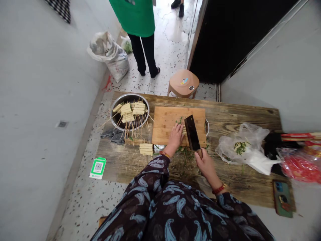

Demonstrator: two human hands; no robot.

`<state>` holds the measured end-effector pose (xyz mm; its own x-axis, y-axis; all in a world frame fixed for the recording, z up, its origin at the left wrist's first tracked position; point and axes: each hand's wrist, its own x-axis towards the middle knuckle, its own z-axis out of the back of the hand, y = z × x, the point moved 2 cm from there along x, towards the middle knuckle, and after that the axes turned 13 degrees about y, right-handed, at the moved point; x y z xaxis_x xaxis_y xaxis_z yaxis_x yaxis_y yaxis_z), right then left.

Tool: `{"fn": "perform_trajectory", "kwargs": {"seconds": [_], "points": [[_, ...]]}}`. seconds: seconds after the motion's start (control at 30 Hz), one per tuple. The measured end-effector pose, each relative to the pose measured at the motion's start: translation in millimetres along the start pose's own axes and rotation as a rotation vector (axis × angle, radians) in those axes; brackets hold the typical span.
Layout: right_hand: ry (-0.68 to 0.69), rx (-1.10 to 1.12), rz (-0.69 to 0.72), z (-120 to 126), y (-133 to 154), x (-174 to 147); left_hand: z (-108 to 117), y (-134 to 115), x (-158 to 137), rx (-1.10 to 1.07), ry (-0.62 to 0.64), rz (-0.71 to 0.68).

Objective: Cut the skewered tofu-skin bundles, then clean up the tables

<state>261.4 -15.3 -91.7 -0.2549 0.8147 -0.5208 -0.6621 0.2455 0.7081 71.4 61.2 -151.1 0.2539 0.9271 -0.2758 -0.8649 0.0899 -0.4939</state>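
Note:
My right hand [205, 164] is closed round the wooden handle of a cleaver [192, 134], its dark broad blade over the right half of the cutting board [163, 117]. My left hand [176, 135] presses on pale tofu skin rolls [185, 130] on the board, its fingers close together, left of the blade. Most of these rolls are hidden under the hand and cleaver. Bits of green herb lie past my fingertips. Finished-looking skewers of rolls [126, 108] fill a steel bowl [147, 115] at the left. Another skewered row [146, 149] lies on the table below the board.
A plastic bag with chopped greens [240, 147] lies right on the wooden table [225, 115]. A phone [282, 197] and red packages [302, 164] are farther right. A grey cloth [114, 136] and QR card [97, 168] lie left. Beyond stand a stool [184, 82], a sack [110, 55] and a person [140, 36].

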Motion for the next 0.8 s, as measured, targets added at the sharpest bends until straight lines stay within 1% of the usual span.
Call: {"fn": "perform_trajectory", "kwargs": {"seconds": [0.27, 0.4, 0.5, 0.63, 0.73, 0.8], "points": [[0.055, -0.116, 0.012, -2, 7, 5, 1, 0, 2, -0.007, 0.003, 0.004], [0.073, -0.113, 0.013, 0, 9, 6, -1, 1, 3, -0.013, 0.007, 0.011], [0.098, -0.115, 0.015, -3, 9, 11, -3, 3, 4, -0.024, 0.012, 0.009], [0.063, -0.147, -0.018, -13, 11, 26, -4, 4, 5, -0.020, 0.009, 0.003], [0.006, -0.079, 0.012, -11, 11, 42, 0, 0, 6, -0.006, 0.027, 0.003], [0.009, 0.043, 0.020, -4, 9, 50, 6, -4, 4, 0.003, 0.050, 0.012]]}}
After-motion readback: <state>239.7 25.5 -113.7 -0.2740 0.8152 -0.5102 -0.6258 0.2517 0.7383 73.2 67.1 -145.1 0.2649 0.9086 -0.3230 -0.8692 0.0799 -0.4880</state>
